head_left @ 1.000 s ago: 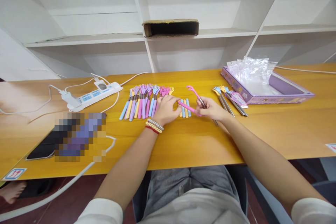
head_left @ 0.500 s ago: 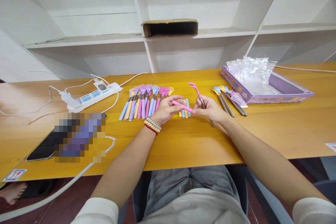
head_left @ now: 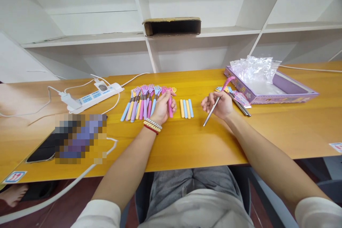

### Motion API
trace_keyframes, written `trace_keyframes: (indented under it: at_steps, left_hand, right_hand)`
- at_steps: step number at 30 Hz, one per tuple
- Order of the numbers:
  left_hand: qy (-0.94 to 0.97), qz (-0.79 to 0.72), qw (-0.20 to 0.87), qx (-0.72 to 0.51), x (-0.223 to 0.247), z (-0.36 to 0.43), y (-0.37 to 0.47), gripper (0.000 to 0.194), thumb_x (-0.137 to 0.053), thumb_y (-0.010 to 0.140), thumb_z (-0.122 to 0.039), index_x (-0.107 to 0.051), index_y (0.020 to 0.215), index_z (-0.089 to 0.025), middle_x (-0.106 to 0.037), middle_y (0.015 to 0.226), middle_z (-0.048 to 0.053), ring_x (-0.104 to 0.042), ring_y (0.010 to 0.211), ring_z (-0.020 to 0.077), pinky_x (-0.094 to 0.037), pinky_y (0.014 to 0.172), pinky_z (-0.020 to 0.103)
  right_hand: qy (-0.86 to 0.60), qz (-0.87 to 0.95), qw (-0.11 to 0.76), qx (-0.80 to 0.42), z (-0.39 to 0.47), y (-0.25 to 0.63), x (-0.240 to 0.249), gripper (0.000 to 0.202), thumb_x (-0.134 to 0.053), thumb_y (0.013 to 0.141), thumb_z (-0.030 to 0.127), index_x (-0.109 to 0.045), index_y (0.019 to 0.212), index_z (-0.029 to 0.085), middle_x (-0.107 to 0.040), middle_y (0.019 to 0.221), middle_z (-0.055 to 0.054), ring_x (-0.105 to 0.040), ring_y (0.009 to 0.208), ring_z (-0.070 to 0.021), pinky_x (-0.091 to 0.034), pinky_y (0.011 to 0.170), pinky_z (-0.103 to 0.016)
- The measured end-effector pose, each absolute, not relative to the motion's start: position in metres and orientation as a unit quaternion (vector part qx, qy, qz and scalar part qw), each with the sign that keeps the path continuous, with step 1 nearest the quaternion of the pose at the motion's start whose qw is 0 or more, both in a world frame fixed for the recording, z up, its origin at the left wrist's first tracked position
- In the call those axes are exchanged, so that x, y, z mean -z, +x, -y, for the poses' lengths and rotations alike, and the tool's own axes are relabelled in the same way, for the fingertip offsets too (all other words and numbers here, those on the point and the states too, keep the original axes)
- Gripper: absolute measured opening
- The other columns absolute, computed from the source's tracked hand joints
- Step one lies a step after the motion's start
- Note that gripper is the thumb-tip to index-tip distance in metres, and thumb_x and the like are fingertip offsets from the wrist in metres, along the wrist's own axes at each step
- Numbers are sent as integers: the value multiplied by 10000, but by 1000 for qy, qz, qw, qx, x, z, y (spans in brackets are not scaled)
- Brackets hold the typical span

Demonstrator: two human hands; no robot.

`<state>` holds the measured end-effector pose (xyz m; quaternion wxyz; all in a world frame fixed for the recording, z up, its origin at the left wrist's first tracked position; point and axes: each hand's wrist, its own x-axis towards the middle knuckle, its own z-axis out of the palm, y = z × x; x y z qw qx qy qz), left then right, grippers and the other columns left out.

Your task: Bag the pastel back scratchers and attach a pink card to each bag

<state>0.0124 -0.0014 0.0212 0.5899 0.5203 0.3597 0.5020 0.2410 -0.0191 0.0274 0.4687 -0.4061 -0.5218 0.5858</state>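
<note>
The left hand pinches a pink handle between thumb and fingers — the right hand's grip clasps a pink-headed rod mid-length, bare end jutting out.

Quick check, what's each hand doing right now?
Left hand: closed, holding a pink handle.
Right hand: loosely curled, holding a metal rod with a pink claw.

Over at the desk, one camera on the head of the seated person looks forward and down, close by: lap bottom centre, white shelves across the top.
</note>
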Motion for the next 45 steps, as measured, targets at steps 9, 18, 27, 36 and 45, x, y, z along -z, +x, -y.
trace_keyframes:
  at_steps: [9,18,27,36,45]
  left_hand:
    - [828,-420,170,-331,-22,19,18,320,-407,864,-443,-604,859,-190,-572,696,3,-510,668,136,-359,653,253]
    - [872,-400,98,-266,-21,19,18,353,-378,880,-431,-542,683,-188,-524,634,-10,-430,578,115,-292,586,249]
    - [875,-409,90,-244,-20,19,17,350,-386,880,-442,-543,688,-195,-557,656,-13,-462,593,119,-279,576,247]
    - [870,-421,79,-246,-19,19,17,401,-366,882,-478,-541,669,-186,-565,657,-6,-473,602,118,-281,581,249]
    - [869,-436,31,-230,-14,15,16,405,-339,899,-464,-566,710,-187,-621,716,17,-531,656,141,-314,599,259]
  right_hand:
    - [-440,482,541,-531,12,241,-22,606,-235,739,767,-428,568,219,-189,377,59,-225,324,-92,-248,355,-232]
    - [-414,429,561,-573,8,245,-20,591,-342,718,764,-496,629,200,-425,424,12,-444,388,-118,-324,382,-232]
    - [-404,416,553,-598,8,245,-18,528,-405,745,684,-542,665,180,-520,452,-11,-531,425,-137,-307,358,-217]
    - [-406,395,558,-606,8,243,-20,406,-499,759,563,-555,696,165,-549,458,-13,-543,424,-130,-316,354,-210]
    - [-388,420,566,-594,10,241,-21,270,-586,729,429,-571,722,159,-602,485,-25,-576,423,-141,-327,325,-198]
